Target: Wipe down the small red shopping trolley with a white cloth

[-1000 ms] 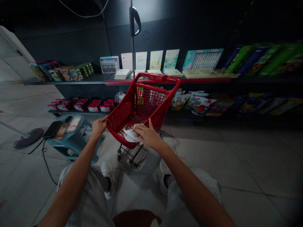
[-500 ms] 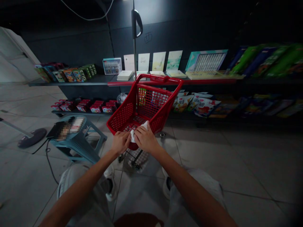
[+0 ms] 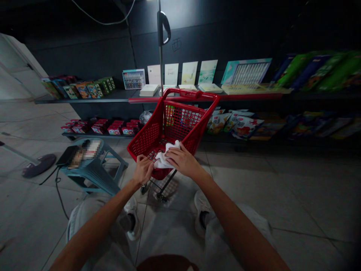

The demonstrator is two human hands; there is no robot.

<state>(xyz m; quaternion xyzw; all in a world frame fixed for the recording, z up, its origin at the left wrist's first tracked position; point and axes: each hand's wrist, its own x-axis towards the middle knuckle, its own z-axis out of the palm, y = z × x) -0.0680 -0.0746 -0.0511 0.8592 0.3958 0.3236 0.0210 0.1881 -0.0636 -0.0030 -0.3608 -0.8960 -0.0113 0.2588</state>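
Dim room, dark wall (image 3: 84, 49), pale floor tiles (image 3: 293, 203). Left to right: a round dark base (image 3: 39, 165) with a pole sits on the floor, a black cable (image 3: 58, 184) trails just past it, and a teal plastic stool (image 3: 93, 177) carries a pixelated item (image 3: 81, 154) (blurred, we can't read it). Low shelves (image 3: 84, 101) run along the wall, with small boxes (image 3: 79, 89) on the upper level and red boxes (image 3: 115, 130) below.

Our left hand (image 3: 143, 170) is at the near rim of the red plastic shopping cart (image 3: 146, 137), fingers curled beside the white cloth (image 3: 163, 160); we can't tell whether they pinch it. The cloth lies bunched inside the cart's near end, over the mesh. Our right hand (image 3: 183, 161) rests open on the cloth, fingers spread, not clenched.

Behind the cart: a metal pole (image 3: 160, 64) with a black handle (image 3: 163, 28), pale cards (image 3: 188, 73) upright on the shelf, snack pouches (image 3: 242, 128) lower down. Far right, green packages (image 3: 318, 71), motion-blurred.
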